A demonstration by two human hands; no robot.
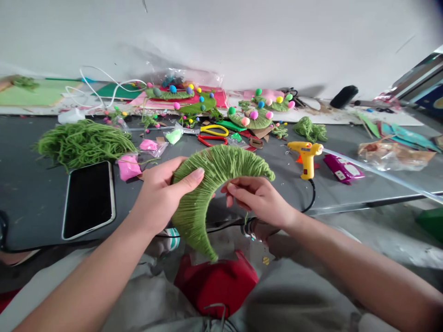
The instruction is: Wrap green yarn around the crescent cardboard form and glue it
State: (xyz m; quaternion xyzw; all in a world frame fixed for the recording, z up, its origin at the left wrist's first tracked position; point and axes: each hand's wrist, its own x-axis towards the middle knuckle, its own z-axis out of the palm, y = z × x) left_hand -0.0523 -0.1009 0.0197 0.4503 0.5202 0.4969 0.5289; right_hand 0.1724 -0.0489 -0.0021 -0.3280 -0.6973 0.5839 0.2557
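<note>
A crescent shape wrapped in green yarn (194, 207) is held up over the table's front edge, one tip pointing right and the other down. My left hand (162, 189) grips its outer left side, thumb lying across the front. At the inner curve, my right hand (254, 198) has its fingers pinched together close to the wrapped edge. A short yarn end hangs below that hand; what lies between the fingertips is too small to be sure of, though it looks like yarn.
Left on the grey table (20, 184) are a green yarn heap (86, 143) and a tablet (89, 199). A yellow glue gun (306, 154) and purple power strip (342, 168) sit right. Behind are scissors (214, 131) and pom-pom-decorated crescents (254, 119). A red stool (218, 281) stands below.
</note>
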